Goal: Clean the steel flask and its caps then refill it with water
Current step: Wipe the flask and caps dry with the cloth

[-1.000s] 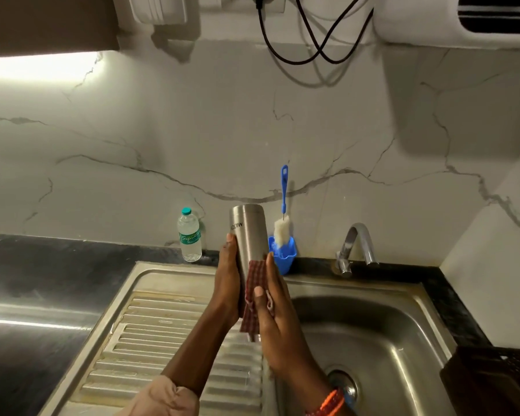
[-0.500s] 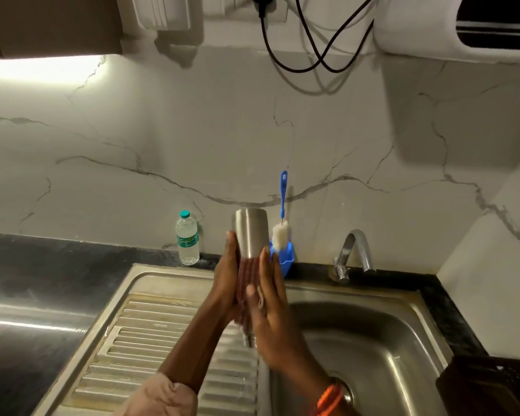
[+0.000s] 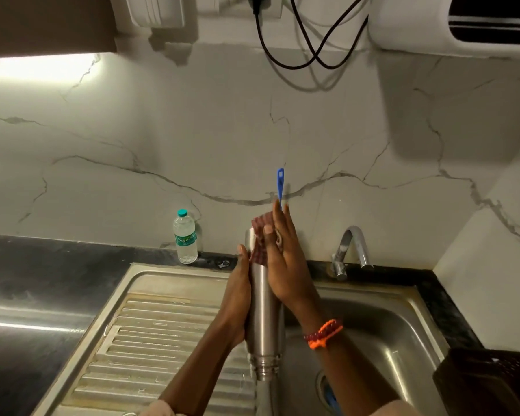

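The steel flask [image 3: 264, 319] is upside down over the sink, its threaded mouth pointing toward me and no cap on it. My left hand [image 3: 237, 295] grips its left side along the body. My right hand [image 3: 285, 265] lies against the flask's upper right side, fingers straight. Its thumb pins a red checked cloth [image 3: 260, 235] against the flask's top end. No caps are in view.
A small plastic water bottle [image 3: 185, 237] stands on the black counter [image 3: 42, 280] by the wall. A blue brush handle [image 3: 280, 184] sticks up behind my right hand. The tap [image 3: 350, 250] is at the back right of the sink basin [image 3: 388, 331], and a dark basket [image 3: 487, 382] sits at the right.
My right hand has slid the cloth up the flask, from its lower part to its top end. The flask now reaches lower toward me, and its mouth is in view.
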